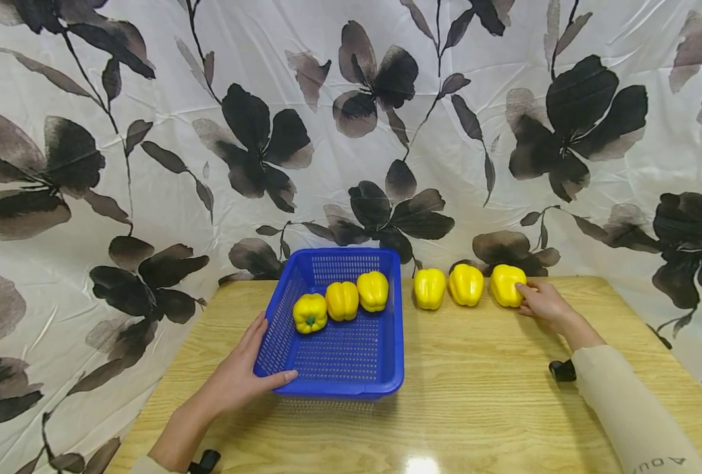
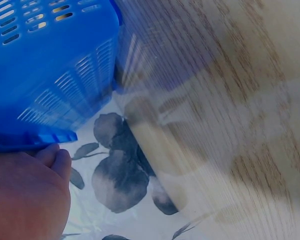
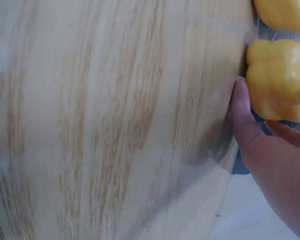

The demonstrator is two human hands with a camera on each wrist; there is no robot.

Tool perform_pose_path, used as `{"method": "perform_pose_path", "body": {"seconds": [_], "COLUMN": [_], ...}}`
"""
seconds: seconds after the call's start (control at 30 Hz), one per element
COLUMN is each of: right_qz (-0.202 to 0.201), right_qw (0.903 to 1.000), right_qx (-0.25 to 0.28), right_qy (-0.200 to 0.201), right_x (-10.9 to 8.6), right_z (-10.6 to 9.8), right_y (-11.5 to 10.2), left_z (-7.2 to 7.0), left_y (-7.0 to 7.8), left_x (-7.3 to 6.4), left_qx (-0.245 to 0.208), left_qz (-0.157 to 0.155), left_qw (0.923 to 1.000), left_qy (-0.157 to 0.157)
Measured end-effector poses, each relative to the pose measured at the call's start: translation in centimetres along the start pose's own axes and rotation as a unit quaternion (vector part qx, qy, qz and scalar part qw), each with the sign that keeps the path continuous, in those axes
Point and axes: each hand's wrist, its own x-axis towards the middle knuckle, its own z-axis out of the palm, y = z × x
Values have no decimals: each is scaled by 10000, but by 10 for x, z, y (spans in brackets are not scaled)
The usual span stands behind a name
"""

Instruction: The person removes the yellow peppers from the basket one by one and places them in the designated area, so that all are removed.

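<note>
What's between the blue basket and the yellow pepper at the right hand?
Two yellow peppers, side by side on the table, between the blue basket and the pepper at the right hand. The head view shows it.

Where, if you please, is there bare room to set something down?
Table between blue basket and right sleeve, in front of the loose peppers, is bare; so is the basket's near end. The pepper row by the right hand is crowded.

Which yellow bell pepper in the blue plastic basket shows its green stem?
The leftmost pepper in the basket; there, the middle pepper and rightmost pepper show none.
</note>
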Motion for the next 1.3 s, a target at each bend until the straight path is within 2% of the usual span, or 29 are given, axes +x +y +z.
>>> {"method": "perform_pose_path", "body": {"seconds": [0.27,0.67,0.83,1.03,1.2,1.3], "right_qz": [138,144,71,-182,-286,-487], "right_qw": [9998,9996,9977,9888,9861,9834], "right_qx": [-124,-229,-643,-1463,-1630,-1740], "right_qy": [26,38,181,255,130,178], "right_x": [-2,-7,-14,-25,-33,-38], "right_z": [-2,-6,-10,-17,-21,-18], "right_y": [-2,-1,1,-2,-7,-12], "left_z": [0,0,0,0,-1,-2], "left_y": [0,1,0,0,1,1], "left_x": [0,0,0,0,0,0], "left_qx": [25,-23,-21,-4,-2,-9], "left_qz": [0,0,-2,-12,-46,-69], "left_qw": [10000,10000,10000,10000,10000,9999], "left_qy": [-9,-13,-16,-24,-58,-85]}}
